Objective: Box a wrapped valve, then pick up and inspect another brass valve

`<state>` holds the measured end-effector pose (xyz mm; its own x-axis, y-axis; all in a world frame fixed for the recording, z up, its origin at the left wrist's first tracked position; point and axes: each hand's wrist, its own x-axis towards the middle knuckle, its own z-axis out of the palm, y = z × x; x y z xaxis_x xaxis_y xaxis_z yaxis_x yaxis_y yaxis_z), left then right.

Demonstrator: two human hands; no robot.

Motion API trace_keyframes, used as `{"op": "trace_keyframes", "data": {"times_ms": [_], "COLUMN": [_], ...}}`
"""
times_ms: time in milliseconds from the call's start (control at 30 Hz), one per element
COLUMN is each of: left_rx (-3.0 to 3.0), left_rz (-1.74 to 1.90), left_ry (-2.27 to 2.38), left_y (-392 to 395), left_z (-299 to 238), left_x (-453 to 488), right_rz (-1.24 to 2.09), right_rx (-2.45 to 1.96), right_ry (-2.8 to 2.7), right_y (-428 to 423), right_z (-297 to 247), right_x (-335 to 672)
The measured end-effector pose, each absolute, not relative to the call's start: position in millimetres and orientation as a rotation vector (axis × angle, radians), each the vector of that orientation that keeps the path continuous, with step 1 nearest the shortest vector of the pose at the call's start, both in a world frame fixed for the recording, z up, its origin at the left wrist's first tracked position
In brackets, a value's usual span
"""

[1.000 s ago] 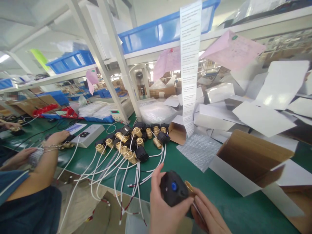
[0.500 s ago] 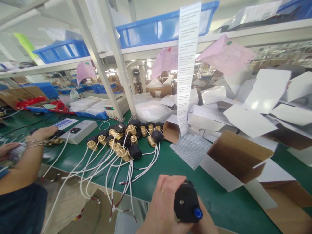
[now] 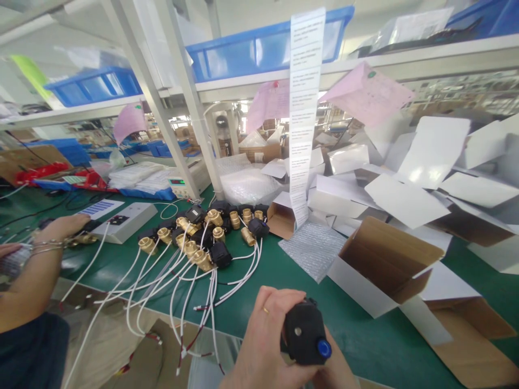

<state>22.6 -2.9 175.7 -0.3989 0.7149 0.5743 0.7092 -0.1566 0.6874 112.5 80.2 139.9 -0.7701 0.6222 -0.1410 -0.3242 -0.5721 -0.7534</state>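
Note:
A black valve actuator (image 3: 304, 332) with a blue knob is held over the front edge of the bench. My left hand (image 3: 265, 337) wraps round its left side, with fingers over the top and the thumb below. My right hand (image 3: 338, 359) is against its right side, mostly hidden behind the housing. Any brass body under the actuator is out of sight. Beyond my hands, to the left, lies a cluster of brass valves (image 3: 190, 246) with black actuators. Their white cables (image 3: 174, 292) trail over the bench edge.
Opened white cartons (image 3: 365, 292) crowd the right side. Bubble wrap (image 3: 312, 248) lies before a hanging strip of labels (image 3: 302, 108). At far left, a co-worker's arm (image 3: 36, 270) reaches beside a grey box (image 3: 125, 224). A shelf post (image 3: 194, 92) rises behind the valves.
The view has turned slightly, so the scene sits a little farther left. My grip on the actuator looks the same.

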Motion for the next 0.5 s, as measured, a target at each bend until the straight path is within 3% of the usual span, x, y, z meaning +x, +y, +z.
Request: {"op": "trace_keyframes", "data": {"times_ms": [500], "left_rx": [1.605], "left_rz": [1.673], "left_ry": [2.036], "left_y": [-4.0], "left_z": [177.2], "left_x": [24.3], "right_rz": [2.317], "right_rx": [-0.551], "right_ry": [-1.054], "right_y": [83.0], "right_z": [131.1], "right_x": [115.1]}}
